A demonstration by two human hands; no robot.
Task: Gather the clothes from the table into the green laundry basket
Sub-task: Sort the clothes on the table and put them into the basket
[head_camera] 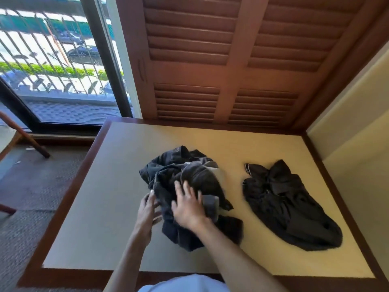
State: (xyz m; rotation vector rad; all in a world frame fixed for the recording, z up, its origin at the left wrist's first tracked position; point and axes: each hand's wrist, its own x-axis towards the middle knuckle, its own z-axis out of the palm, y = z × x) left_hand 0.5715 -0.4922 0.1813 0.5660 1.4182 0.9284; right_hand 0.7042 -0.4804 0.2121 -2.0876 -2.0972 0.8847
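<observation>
- Our right hand [187,205] lay flat with spread fingers on the crumpled dark grey clothes pile [185,186].
- Our left hand [147,209] touched its left edge, fingers straight.
- Bare tan table top [94,218] spread out leftward.

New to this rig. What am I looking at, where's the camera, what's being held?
There is no robot here: a person works with bare hands. The single picture comes from a wide-angle camera on their head, looking forward and down. On the table lie two heaps of dark clothes. The left hand touches the left edge of the crumpled dark pile, and the right hand lies flat on top of it with fingers spread. Neither hand has closed on the cloth yet. The black garment lies apart, untouched. No green basket is in view.
</observation>
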